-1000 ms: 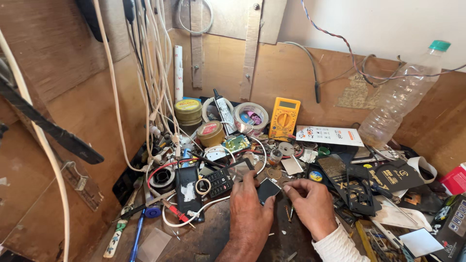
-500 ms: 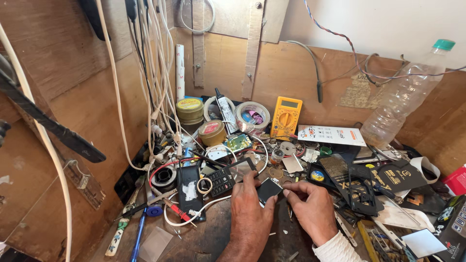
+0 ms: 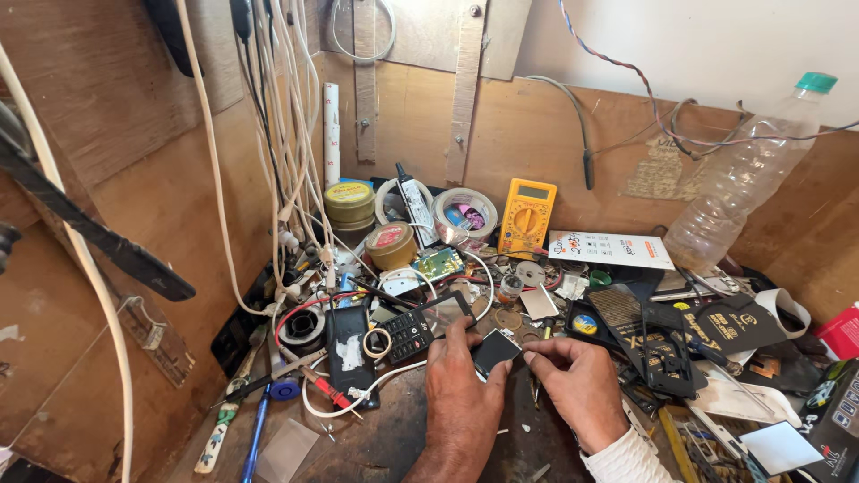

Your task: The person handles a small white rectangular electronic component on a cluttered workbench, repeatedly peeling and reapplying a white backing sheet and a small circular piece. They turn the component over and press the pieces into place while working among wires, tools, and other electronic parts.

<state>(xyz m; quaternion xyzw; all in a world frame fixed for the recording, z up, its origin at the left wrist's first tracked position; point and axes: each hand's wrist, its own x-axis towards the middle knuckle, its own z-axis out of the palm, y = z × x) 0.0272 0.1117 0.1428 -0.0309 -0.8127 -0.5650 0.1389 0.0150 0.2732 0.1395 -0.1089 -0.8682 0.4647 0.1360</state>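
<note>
Both hands, the left hand (image 3: 461,394) and the right hand (image 3: 577,385), pinched a small dark phone part (image 3: 495,351) between fingertips above the cluttered workbench (image 3: 385,438), seemingly inspecting it, and fine, steady finger work would come next.

My left hand (image 3: 461,402) covers the lower part of the small dark panel (image 3: 495,351); its underside is hidden. Both my forearms are cut off at the bottom edge. The bench (image 3: 394,438) surface is mostly buried under clutter. Right edge crops the red box (image 3: 844,331).
</note>
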